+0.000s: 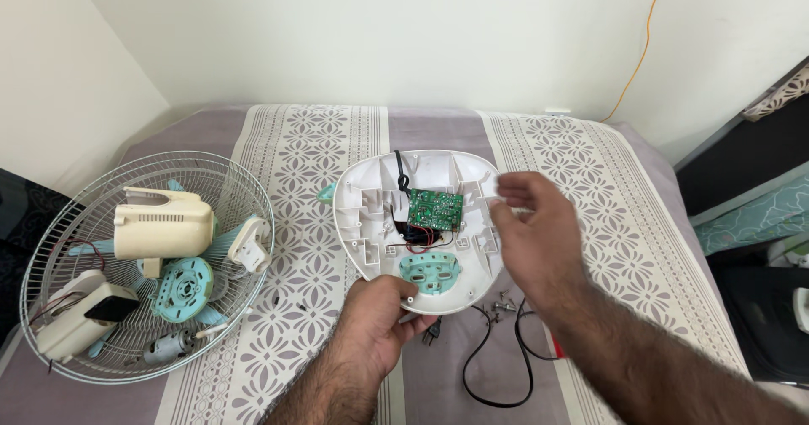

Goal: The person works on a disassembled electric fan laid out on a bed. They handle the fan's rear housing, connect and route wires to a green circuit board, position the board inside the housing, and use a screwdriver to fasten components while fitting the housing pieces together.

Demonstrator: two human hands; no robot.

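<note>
Left hand (379,315) has its fingers curled round the bottom edge of the white fan base (417,227), tipped up off the bed (624,197). Right hand (535,235) hangs loosely open at its right rim, holding nothing. Green circuit board (436,209) sits inside; wire basket (139,265) of parts way left.

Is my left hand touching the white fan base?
Touching. The head view shows the left hand gripping the near edge of the white fan base, with the thumb lying over its rim beside the teal panel.
</note>
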